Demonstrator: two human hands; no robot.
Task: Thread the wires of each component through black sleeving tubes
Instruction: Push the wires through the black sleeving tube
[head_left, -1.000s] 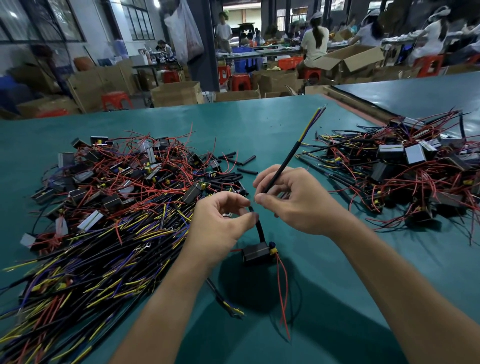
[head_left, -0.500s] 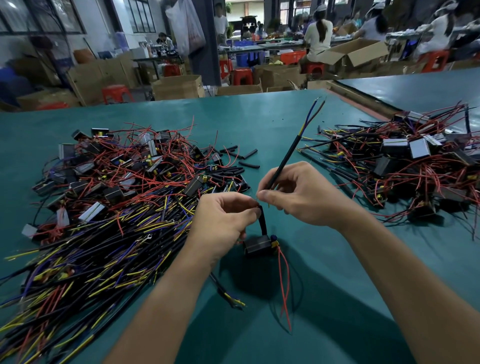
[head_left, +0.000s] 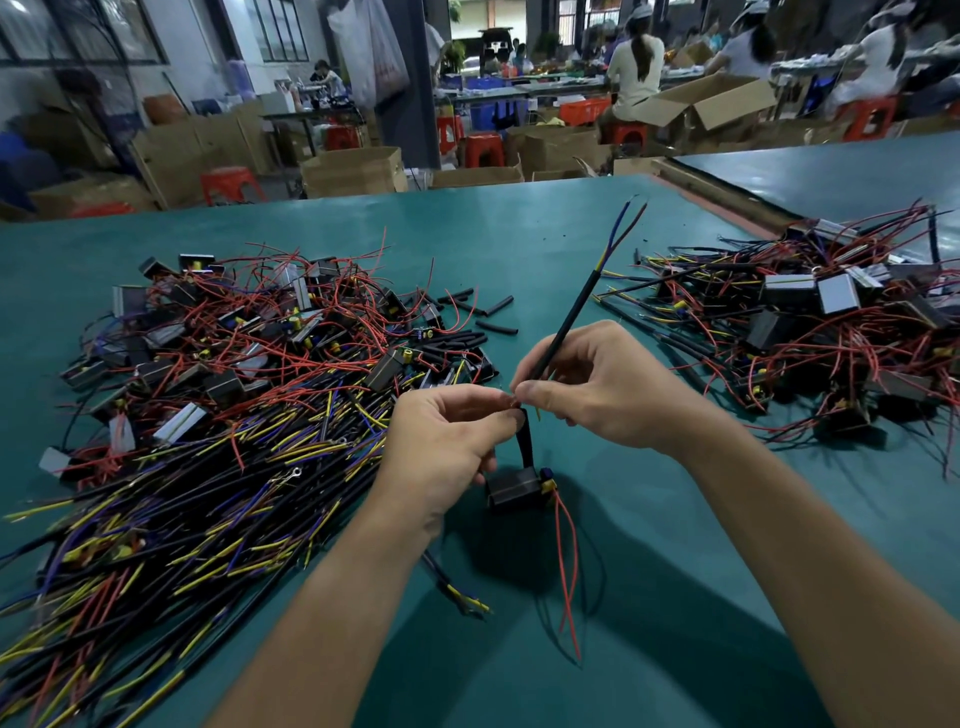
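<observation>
A small black box component (head_left: 511, 486) hangs just above the green table (head_left: 519, 249), red wires (head_left: 569, 561) trailing from it toward me. My left hand (head_left: 447, 441) pinches a short black sleeving tube (head_left: 525, 436) just above the box. My right hand (head_left: 602, 389) pinches a long black sleeved wire bundle (head_left: 569, 325) that slants up and away, with blue, yellow and dark wire tips (head_left: 623, 228) poking out of its far end. The fingertips of both hands meet at the tube's top.
A big pile of components with bare wires (head_left: 218, 389) fills the left of the table. Loose short black tubes (head_left: 478, 317) lie behind my hands. A second pile of components (head_left: 810, 332) sits at the right. Cartons, red stools and seated people are beyond the table.
The hands and the component stayed in nearly the same place. The wire tips have spread apart at the far end of the long sleeve.
</observation>
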